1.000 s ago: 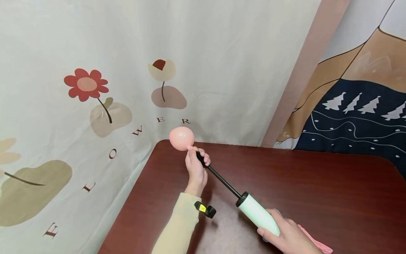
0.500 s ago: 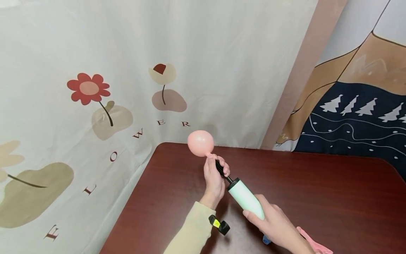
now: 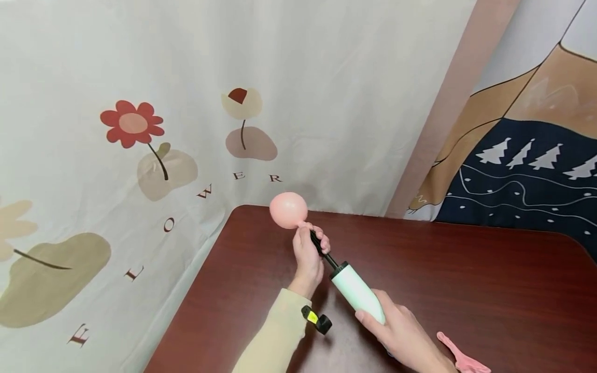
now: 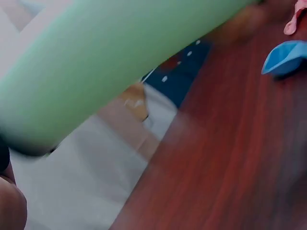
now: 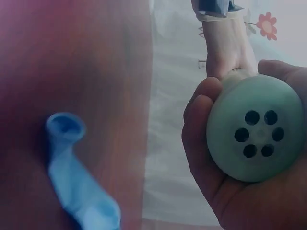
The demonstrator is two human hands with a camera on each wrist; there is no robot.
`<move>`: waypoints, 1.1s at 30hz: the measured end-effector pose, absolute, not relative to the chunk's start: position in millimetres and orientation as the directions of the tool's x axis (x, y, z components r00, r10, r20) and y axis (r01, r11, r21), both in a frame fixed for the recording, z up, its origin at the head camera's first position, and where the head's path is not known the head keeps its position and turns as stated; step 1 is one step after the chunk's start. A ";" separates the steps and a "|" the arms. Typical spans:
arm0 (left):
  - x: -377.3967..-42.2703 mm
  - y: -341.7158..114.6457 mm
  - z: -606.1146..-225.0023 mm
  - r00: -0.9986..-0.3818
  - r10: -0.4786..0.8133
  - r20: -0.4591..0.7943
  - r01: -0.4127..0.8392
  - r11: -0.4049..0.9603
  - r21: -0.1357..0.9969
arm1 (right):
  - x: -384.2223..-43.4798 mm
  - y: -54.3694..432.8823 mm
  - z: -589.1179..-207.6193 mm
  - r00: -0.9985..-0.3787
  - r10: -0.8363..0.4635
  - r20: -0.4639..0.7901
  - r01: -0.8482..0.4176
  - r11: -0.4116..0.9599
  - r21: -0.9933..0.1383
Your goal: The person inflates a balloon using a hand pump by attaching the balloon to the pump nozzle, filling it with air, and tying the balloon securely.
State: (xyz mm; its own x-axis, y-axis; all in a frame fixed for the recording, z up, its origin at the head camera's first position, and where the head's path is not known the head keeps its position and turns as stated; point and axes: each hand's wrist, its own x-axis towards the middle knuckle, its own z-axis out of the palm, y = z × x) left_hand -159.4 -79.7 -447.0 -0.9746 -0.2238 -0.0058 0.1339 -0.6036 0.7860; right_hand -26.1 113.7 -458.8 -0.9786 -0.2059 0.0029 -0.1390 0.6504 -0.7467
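Observation:
A small, partly inflated pink balloon (image 3: pixel 288 210) sits at the tip of a hand balloon pump. My left hand (image 3: pixel 309 255) grips the pump's black front end and pinches the balloon's neck there. The pump's mint-green barrel (image 3: pixel 358 293) is held by my right hand (image 3: pixel 401 329), its fingers wrapped round the rear part. Only a short length of black rod shows between the barrel and the left hand. In the right wrist view the barrel's round end (image 5: pixel 256 129) with several holes faces the camera, cupped by the right hand.
A flat pink balloon (image 3: pixel 462 355) lies on the dark red table (image 3: pixel 466 280), right of the right forearm. An uninflated blue balloon (image 5: pixel 81 177) lies on the table in the right wrist view. A printed curtain (image 3: pixel 345 103) hangs behind the table's far edge.
The barrel has slid forward along the rod toward the left hand, so less rod shows. The balloon looks slightly larger. Both hands shifted a little left in the last half second.

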 end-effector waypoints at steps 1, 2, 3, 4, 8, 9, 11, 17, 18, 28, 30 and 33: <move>-163.2 -83.6 -446.6 -0.971 -0.237 -0.008 0.143 -0.611 0.779 | -24.6 116.8 -458.8 -0.977 -0.209 -0.032 -0.116 0.657 -0.745; -167.0 -88.0 -446.4 -0.968 -0.253 -0.010 0.153 -0.616 0.773 | -23.1 120.9 -459.5 -0.973 -0.221 -0.065 -0.101 0.661 -0.744; -170.5 -92.2 -446.2 -0.964 -0.267 -0.014 0.160 -0.617 0.771 | -21.7 125.4 -460.7 -0.967 -0.234 -0.103 -0.082 0.665 -0.742; -173.3 -97.4 -445.7 -0.960 -0.279 -0.015 0.166 -0.613 0.772 | -20.5 128.8 -462.6 -0.959 -0.246 -0.140 -0.063 0.667 -0.742; -181.3 -112.0 -442.8 -0.952 -0.304 -0.020 0.176 -0.603 0.778 | -13.4 146.6 -473.4 -0.935 -0.313 -0.166 -0.066 0.614 -0.787; -182.1 -113.5 -442.4 -0.951 -0.309 -0.021 0.179 -0.602 0.778 | -12.0 149.7 -475.2 -0.932 -0.326 -0.158 -0.076 0.601 -0.795; -182.0 -114.6 -441.6 -0.948 -0.316 -0.021 0.185 -0.605 0.775 | -10.0 153.2 -477.8 -0.932 -0.345 -0.107 -0.122 0.578 -0.807; -168.0 -97.8 -443.0 -0.968 -0.251 0.002 0.159 -0.606 0.780 | -14.6 142.9 -472.3 -0.951 -0.294 -0.093 -0.132 0.662 -0.738; -164.7 -93.3 -442.8 -0.972 -0.236 0.008 0.154 -0.607 0.780 | -15.9 140.0 -470.3 -0.955 -0.279 -0.101 -0.120 0.672 -0.731; -137.2 -61.0 -441.9 -0.987 -0.151 0.054 0.134 -0.591 0.796 | -35.0 114.4 -456.4 -0.971 -0.238 0.028 -0.159 0.552 -0.819; -135.0 -60.6 -441.1 -0.987 -0.153 0.056 0.136 -0.584 0.800 | -36.8 111.7 -454.1 -0.973 -0.230 0.014 -0.141 0.546 -0.826; -136.8 -64.7 -439.2 -0.980 -0.192 0.060 0.163 -0.583 0.796 | -37.4 108.6 -451.3 -0.974 -0.224 -0.009 -0.119 0.552 -0.825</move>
State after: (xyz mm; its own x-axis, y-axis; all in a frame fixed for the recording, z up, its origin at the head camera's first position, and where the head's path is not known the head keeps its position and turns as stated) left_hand -136.8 -64.7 -439.2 -0.9796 -0.1918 0.0600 0.1628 -0.5830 0.7960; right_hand -37.4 108.6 -451.3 -0.9744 -0.2245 -0.0091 -0.1194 0.5517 -0.8254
